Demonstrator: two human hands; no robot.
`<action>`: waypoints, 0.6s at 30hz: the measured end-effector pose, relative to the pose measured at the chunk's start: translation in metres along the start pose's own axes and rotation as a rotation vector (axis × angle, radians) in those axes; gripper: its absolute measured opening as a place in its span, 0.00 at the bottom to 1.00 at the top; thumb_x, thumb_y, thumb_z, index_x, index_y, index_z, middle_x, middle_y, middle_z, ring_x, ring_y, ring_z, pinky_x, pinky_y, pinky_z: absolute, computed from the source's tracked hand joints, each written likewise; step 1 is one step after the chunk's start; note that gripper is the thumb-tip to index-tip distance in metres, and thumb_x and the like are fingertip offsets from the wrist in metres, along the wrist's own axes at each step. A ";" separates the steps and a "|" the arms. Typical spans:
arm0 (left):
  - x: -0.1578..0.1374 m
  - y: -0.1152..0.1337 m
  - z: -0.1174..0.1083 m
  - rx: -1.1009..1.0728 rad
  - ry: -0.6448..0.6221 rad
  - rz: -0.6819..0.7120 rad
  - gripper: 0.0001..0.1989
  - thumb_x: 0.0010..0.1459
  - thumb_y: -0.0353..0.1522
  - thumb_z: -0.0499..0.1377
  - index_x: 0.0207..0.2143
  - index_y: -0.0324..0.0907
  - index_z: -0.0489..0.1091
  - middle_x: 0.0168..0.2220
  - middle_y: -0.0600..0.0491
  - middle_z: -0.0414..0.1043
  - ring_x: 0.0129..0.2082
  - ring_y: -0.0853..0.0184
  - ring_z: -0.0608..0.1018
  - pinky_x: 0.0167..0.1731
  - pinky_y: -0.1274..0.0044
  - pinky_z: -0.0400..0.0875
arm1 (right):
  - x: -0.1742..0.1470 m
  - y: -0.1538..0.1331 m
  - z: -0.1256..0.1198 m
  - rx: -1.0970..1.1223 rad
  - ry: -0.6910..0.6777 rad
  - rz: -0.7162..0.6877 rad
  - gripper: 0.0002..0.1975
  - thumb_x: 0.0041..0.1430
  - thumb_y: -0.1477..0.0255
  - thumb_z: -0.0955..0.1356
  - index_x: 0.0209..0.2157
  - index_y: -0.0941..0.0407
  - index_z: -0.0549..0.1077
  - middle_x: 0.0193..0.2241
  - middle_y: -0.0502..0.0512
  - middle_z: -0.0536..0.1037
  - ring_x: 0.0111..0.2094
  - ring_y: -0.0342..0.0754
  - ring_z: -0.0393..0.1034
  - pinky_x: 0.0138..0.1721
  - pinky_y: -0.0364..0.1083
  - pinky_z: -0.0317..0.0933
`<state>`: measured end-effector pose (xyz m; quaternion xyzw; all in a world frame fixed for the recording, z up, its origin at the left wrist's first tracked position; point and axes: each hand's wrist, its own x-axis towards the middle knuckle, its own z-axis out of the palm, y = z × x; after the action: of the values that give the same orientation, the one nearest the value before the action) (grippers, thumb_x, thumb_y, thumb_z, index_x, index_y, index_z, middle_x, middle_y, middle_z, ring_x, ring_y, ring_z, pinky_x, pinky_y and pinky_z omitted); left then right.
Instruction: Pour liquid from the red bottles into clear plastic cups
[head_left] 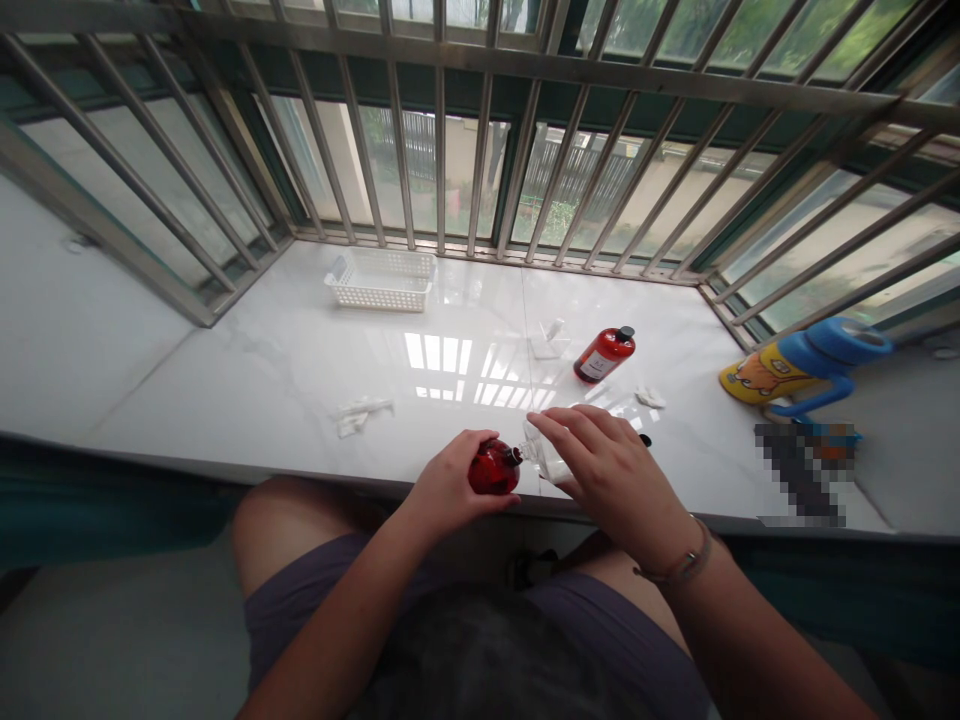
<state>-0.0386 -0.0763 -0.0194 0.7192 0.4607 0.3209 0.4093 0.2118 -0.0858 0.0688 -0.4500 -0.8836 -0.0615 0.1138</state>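
Note:
Near the sill's front edge, my left hand (448,478) is wrapped round a red bottle (493,468) with a dark neck pointing right. A clear bottle (549,452) lies tilted in my right hand (600,462), its mouth meeting the neck of the red one. Whether liquid passes between them I cannot make out. Beyond my right hand stands a second red bottle (604,355) with a black cap and a white label. A small black round object (645,440), perhaps a cap, shows partly behind my right hand.
A white perforated basket (382,285) sits by the window bars. Crumpled tissue (361,414) lies left, another white scrap (649,398) right. A small clear item (552,338) rests near the middle. At the right stand a yellow and blue flask (802,365) and a blurred-out patch.

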 end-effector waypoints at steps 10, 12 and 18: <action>0.000 -0.002 0.003 -0.016 0.005 0.005 0.40 0.50 0.44 0.78 0.61 0.50 0.67 0.57 0.49 0.76 0.57 0.54 0.80 0.59 0.62 0.76 | 0.001 0.000 -0.001 -0.018 -0.025 -0.008 0.44 0.55 0.84 0.76 0.70 0.52 0.63 0.61 0.60 0.76 0.60 0.63 0.69 0.54 0.58 0.66; 0.001 -0.001 0.004 -0.019 0.001 0.004 0.40 0.49 0.44 0.79 0.61 0.50 0.67 0.57 0.49 0.76 0.56 0.54 0.80 0.59 0.62 0.76 | 0.002 0.000 -0.002 -0.021 -0.030 -0.012 0.44 0.55 0.84 0.76 0.70 0.52 0.63 0.61 0.60 0.77 0.60 0.62 0.68 0.55 0.58 0.66; 0.001 -0.001 0.005 -0.024 -0.002 0.001 0.40 0.49 0.43 0.79 0.61 0.49 0.67 0.58 0.49 0.76 0.57 0.54 0.80 0.60 0.62 0.75 | 0.003 0.000 -0.003 -0.042 -0.029 -0.035 0.42 0.56 0.83 0.76 0.70 0.53 0.64 0.61 0.60 0.77 0.60 0.62 0.69 0.54 0.58 0.66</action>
<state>-0.0346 -0.0768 -0.0219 0.7148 0.4559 0.3262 0.4182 0.2107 -0.0841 0.0728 -0.4377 -0.8914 -0.0754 0.0904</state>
